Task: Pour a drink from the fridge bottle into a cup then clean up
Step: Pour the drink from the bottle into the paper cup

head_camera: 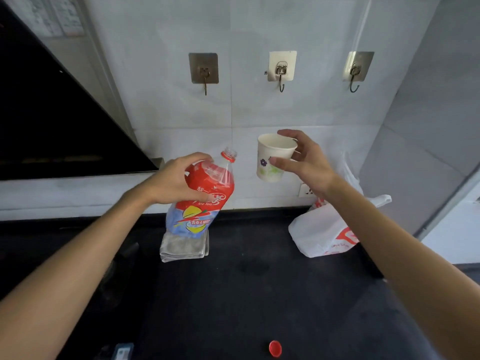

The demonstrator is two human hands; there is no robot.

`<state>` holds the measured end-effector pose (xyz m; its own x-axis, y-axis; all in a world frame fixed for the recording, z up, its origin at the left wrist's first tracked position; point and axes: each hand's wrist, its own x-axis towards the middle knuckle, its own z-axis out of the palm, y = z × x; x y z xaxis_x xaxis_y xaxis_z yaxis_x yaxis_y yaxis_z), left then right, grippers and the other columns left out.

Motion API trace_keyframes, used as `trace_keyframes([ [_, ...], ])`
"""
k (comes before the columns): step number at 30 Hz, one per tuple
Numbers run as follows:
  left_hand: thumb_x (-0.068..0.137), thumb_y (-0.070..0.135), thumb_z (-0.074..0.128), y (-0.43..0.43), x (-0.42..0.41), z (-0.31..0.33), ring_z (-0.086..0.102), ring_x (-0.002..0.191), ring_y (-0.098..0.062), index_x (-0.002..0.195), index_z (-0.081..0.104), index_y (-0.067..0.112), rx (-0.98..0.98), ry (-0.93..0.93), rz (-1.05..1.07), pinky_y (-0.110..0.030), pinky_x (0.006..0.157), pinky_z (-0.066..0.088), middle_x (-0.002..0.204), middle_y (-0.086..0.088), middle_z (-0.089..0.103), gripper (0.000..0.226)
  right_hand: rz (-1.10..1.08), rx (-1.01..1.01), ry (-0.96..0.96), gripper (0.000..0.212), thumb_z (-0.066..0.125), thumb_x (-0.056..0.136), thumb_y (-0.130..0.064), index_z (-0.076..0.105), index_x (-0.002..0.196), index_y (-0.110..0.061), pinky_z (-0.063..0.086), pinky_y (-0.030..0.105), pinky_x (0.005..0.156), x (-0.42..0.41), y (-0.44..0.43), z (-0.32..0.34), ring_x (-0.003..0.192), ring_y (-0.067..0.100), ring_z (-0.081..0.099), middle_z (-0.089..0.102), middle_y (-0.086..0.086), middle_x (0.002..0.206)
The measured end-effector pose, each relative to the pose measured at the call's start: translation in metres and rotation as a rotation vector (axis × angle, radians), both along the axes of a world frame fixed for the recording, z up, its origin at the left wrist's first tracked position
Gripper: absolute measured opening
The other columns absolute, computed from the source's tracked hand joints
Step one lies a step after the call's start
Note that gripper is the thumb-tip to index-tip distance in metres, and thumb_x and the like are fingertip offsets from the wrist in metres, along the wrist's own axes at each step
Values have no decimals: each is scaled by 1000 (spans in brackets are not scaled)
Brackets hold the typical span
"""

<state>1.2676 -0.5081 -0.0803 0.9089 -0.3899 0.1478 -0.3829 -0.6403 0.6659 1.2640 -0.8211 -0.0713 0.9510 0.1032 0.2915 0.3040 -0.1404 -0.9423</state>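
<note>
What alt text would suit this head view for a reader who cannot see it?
Above a dark counter, the left hand holds an uncapped ice tea bottle tilted toward a paper cup held by the right hand. A red cap lies on the counter, with a folded cloth and white bag behind; three hooks hang on the wall.

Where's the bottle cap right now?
The red cap lies on the dark counter at the bottom edge of the head view, right of centre, nearer the person than the white bag.
</note>
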Motion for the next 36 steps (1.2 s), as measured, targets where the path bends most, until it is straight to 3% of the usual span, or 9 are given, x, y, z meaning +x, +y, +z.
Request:
trace_keyframes([
  [5, 55, 34, 94, -1, -18, -32, 67, 101, -5, 123, 55, 33, -220, -6, 52, -31, 81, 61, 114, 12, 67, 78, -8, -57, 5, 58, 81, 78, -6, 55, 128, -19, 56, 22, 79, -5, 12, -12, 96, 12, 65, 63, -2, 112],
  [11, 64, 26, 92, -3, -34, -51, 64, 102, 3, 128, 50, 31, -269, 14, 80, -22, 77, 59, 117, 19, 62, 77, -18, -117, 17, 59, 82, 77, -7, 52, 127, -20, 53, 18, 75, -8, 24, -27, 92, 6, 62, 61, -5, 109],
  [17, 69, 19, 89, 5, -50, -70, 63, 107, -9, 128, 46, 29, -311, 80, 111, -24, 76, 61, 118, 17, 60, 74, 11, -147, 62, 62, 83, 75, -6, 49, 126, -20, 51, 19, 81, -11, 35, -47, 95, 5, 62, 61, -4, 107],
  [20, 70, 16, 88, 8, -60, -82, 64, 104, -11, 126, 45, 30, -317, 109, 112, -21, 75, 60, 117, 18, 59, 73, 30, -144, 92, 62, 83, 76, -6, 49, 125, -22, 49, 18, 80, -13, 43, -59, 97, 6, 61, 60, -2, 110],
  [26, 64, 9, 92, 26, -80, -116, 67, 107, -10, 124, 49, 28, -343, 155, 102, -30, 81, 61, 114, 14, 65, 77, 72, -115, 169, 63, 82, 75, -2, 48, 126, -19, 54, 26, 85, -23, 57, -99, 109, 15, 58, 58, 3, 115],
  [29, 62, 13, 94, 34, -89, -131, 65, 112, -12, 128, 49, 29, -309, 141, 82, -33, 86, 60, 122, 10, 62, 81, 78, -145, 219, 65, 84, 73, -3, 48, 125, -21, 55, 29, 90, -31, 61, -125, 109, 19, 60, 59, 2, 117],
  [36, 59, 32, 94, 46, -110, -166, 68, 107, -9, 127, 48, 34, -229, 206, 110, -41, 86, 60, 120, 10, 66, 82, 89, -229, 279, 67, 85, 71, -4, 48, 123, -23, 55, 21, 81, -59, 61, -183, 110, 12, 59, 57, -4, 120],
])
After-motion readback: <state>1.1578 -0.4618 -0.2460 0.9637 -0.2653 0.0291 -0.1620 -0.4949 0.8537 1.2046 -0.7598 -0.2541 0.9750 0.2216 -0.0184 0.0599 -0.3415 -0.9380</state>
